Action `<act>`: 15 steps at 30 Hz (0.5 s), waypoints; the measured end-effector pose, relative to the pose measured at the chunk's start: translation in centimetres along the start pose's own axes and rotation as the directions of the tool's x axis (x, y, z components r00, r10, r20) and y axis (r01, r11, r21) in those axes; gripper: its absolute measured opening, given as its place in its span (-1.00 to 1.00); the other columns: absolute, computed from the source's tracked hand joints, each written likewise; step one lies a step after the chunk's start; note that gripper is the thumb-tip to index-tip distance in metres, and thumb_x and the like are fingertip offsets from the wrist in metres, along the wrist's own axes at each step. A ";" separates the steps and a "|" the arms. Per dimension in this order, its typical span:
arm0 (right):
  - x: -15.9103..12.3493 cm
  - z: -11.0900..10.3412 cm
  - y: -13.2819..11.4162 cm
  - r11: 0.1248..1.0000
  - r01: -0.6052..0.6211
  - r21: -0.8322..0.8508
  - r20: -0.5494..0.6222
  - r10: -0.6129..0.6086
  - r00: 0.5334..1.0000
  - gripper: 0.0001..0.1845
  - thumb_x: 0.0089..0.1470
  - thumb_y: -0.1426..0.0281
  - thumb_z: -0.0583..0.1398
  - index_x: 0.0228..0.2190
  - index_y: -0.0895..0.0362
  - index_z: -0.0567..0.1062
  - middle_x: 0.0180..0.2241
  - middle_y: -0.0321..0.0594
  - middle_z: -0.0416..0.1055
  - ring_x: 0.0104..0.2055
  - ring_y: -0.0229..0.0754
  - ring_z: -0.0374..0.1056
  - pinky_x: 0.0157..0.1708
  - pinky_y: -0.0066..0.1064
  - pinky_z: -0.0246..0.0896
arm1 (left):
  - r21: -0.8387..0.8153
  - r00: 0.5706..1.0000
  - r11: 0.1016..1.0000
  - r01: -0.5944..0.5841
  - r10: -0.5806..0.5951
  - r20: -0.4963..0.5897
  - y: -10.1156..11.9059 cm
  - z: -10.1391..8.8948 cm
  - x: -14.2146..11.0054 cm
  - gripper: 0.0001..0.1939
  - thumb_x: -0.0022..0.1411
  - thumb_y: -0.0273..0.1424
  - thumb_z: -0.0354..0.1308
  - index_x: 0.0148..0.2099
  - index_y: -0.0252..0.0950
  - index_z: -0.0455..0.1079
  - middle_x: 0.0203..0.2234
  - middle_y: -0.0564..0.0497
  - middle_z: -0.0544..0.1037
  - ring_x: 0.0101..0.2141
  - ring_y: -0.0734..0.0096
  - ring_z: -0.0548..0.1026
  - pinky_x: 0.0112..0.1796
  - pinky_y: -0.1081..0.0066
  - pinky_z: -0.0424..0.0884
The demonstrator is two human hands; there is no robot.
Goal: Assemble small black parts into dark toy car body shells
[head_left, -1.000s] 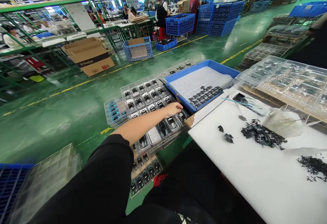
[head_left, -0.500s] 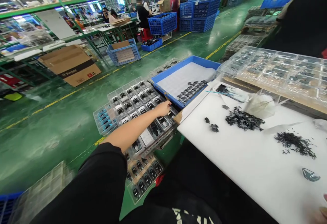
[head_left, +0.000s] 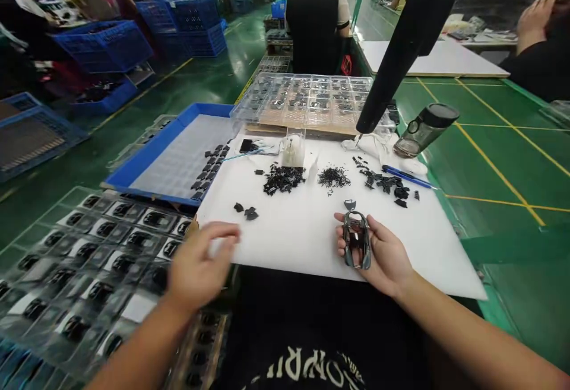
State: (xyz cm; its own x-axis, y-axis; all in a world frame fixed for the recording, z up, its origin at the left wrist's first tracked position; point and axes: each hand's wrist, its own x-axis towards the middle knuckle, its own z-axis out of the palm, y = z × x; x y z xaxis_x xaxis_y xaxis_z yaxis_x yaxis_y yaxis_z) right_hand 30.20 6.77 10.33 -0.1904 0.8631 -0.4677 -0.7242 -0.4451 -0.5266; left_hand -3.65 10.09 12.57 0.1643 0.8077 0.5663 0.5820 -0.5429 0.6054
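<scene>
Swung round to the right, the view now runs straight up the white board (head_left: 427, 259), and both hands have come in over its near edge. Right hand (head_left: 374, 253) is cupped palm up over the board, fingers and thumb curled round a small metal model car (head_left: 356, 240), pinching it along its sides. Left hand (head_left: 200, 265) holds nothing, fingers loosely spread, at the board's left edge and above a clear tray (head_left: 102, 259) of car bodies. Up the board, beyond the car, black scraps (head_left: 282, 179) lie in loose heaps, with a blue pen (head_left: 407, 176) toward the far right corner. A blue tray (head_left: 169, 140) sits against the board's left side, a bottle (head_left: 425, 130) lies just past its right, and a co-worker (head_left: 316, 22) stands well beyond, back turned.
</scene>
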 end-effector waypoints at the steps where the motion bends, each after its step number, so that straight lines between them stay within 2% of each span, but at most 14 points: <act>1: 0.1 0.5 0.2 1.000 -0.012 0.012 0.001 0.012 1.000 -0.48 0.29 0.21 -0.01 0.06 0.32 0.41 -0.26 -0.01 0.46 -0.31 -0.09 0.39 -0.21 -0.25 0.38 | -0.049 0.997 0.996 -0.070 0.072 0.028 2.1 1.8 0.3 -0.88 0.24 -0.41 0.10 -0.22 -0.12 0.44 -0.44 0.07 0.58 -0.44 0.36 0.55 -0.37 0.34 0.53; 2: 0.2 0.7 0.3 1.000 -0.023 0.020 0.003 0.022 1.000 -0.49 0.30 0.21 -0.03 0.06 0.32 0.41 -0.27 -0.01 0.45 -0.31 -0.09 0.39 -0.22 -0.26 0.38 | -0.102 0.990 0.987 -0.124 0.130 0.056 3.7 3.7 0.6 -0.86 0.24 -0.44 0.08 -0.20 -0.13 0.43 -0.44 0.06 0.58 -0.43 0.37 0.55 -0.37 0.35 0.53; 4: 0.3 0.7 0.2 0.998 -0.047 0.031 0.011 0.047 0.999 -0.49 0.31 0.21 -0.04 0.06 0.31 0.41 -0.26 -0.02 0.45 -0.31 -0.10 0.40 -0.22 -0.26 0.39 | -0.185 0.979 0.970 -0.157 0.177 0.100 5.3 7.3 1.2 -0.85 0.26 -0.49 0.06 -0.18 -0.18 0.41 -0.42 0.03 0.58 -0.42 0.41 0.54 -0.35 0.39 0.52; 7: 0.4 0.1 -0.2 0.996 -0.067 0.054 0.027 0.066 0.997 -0.49 0.32 0.21 -0.05 0.08 0.28 0.40 -0.24 -0.02 0.45 -0.30 -0.12 0.39 -0.24 -0.28 0.40 | -0.239 0.973 0.971 -0.030 0.083 0.216 4.7 10.9 1.1 -0.85 0.27 -0.48 0.05 -0.15 -0.23 0.42 -0.37 -0.01 0.57 -0.40 0.43 0.52 -0.32 0.40 0.49; 9: 0.4 0.1 -0.3 0.995 -0.066 0.071 0.031 0.064 0.997 -0.49 0.33 0.21 -0.06 0.08 0.28 0.41 -0.24 -0.03 0.45 -0.32 -0.13 0.39 -0.27 -0.30 0.41 | -0.213 0.957 0.975 0.063 0.002 0.291 3.8 12.0 0.5 -0.85 0.28 -0.45 0.06 -0.14 -0.24 0.43 -0.33 -0.02 0.57 -0.38 0.43 0.51 -0.29 0.38 0.48; 11: 0.2 0.5 -0.3 0.994 -0.072 0.083 0.032 0.069 0.997 -0.48 0.34 0.19 -0.07 0.05 0.28 0.44 -0.27 -0.05 0.45 -0.35 -0.15 0.38 -0.32 -0.32 0.42 | -0.179 0.949 0.980 0.084 -0.024 0.315 3.4 12.2 0.2 -0.85 0.28 -0.44 0.06 -0.15 -0.23 0.44 -0.34 -0.01 0.57 -0.37 0.42 0.51 -0.29 0.38 0.47; 15: -0.4 2.0 -0.4 0.989 -0.113 0.098 0.050 0.108 0.993 -0.55 0.32 0.18 0.01 -0.06 0.23 0.52 -0.34 -0.11 0.45 -0.39 -0.19 0.38 -0.37 -0.38 0.45 | -0.159 0.967 0.987 -0.034 0.073 0.246 4.5 11.6 0.7 -0.86 0.29 -0.45 0.03 -0.23 -0.26 0.42 -0.45 0.00 0.55 -0.45 0.44 0.49 -0.39 0.43 0.45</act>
State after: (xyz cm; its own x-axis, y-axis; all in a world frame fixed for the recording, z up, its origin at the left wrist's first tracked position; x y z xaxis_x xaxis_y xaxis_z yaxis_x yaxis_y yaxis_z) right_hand 29.24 7.05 12.11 -0.3005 0.8208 -0.4857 -0.7595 -0.5140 -0.3987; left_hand 8.37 10.91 9.20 0.3973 0.7974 0.4542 0.4419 -0.6000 0.6669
